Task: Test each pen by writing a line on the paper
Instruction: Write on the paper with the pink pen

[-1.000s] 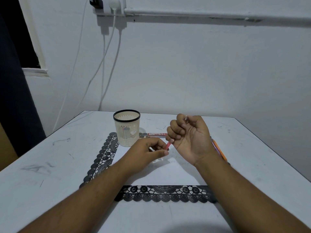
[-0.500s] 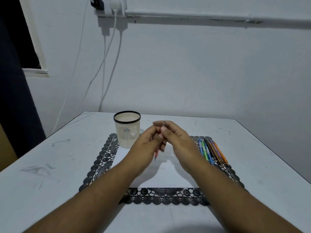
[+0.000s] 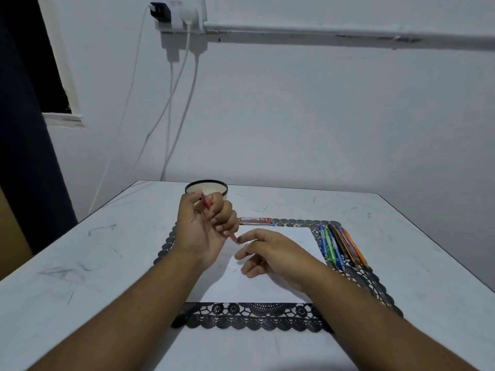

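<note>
1. Over the paper (image 3: pixel 267 285): left hand (image 3: pixel 203 231) curled round a red pen (image 3: pixel 207 203), tip pointing down at the sheet.
2. Right hand (image 3: pixel 270 254) loose beside the tip, fingers relaxed, gripping nothing.
3. Best now, probably: pass the pen to the right hand, or bring the tip down softly and pull one short line.
4. Keep the sheet flat on the black lace mat (image 3: pixel 257 317).
5. More pens (image 3: pixel 341 246) waiting in a row on the right; cup (image 3: pixel 206 187) behind.
</note>
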